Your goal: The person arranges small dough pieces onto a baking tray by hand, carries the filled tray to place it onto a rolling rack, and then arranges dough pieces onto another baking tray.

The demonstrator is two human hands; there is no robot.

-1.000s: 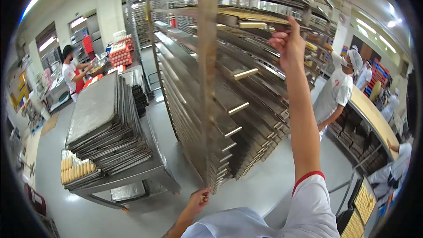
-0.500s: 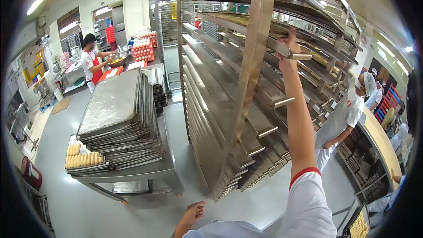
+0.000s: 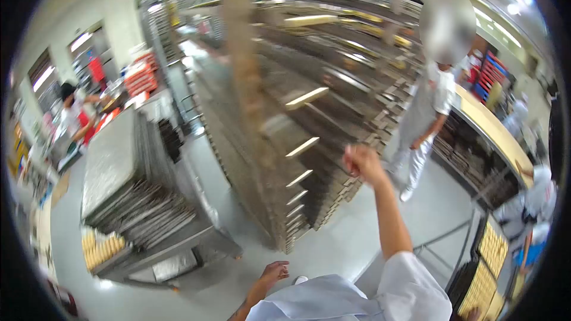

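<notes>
My right hand (image 3: 364, 163) is raised in front of the tall metal rack (image 3: 247, 71), its fingers curled in and slightly blurred, with nothing visible in it. The rack's slanted rails and tray ends (image 3: 302, 147) lie just left of that hand, apart from it. Low at my left side hangs my left hand (image 3: 276, 271), loosely open with bent fingers, holding nothing. It is nearest the foot of the rack and touches nothing I can see.
A stack of flat metal trays (image 3: 110, 163) stands on a metal cart (image 3: 196, 241) at left, with rows of pale dough pieces (image 3: 101, 251) beside it. One co-worker (image 3: 423, 107) in white stands right of the rack. More filled trays (image 3: 476, 288) are at lower right.
My right hand has come off the rack's upper part and moved down toward me. The view has turned right, so the rack and tray stack sit further left.
</notes>
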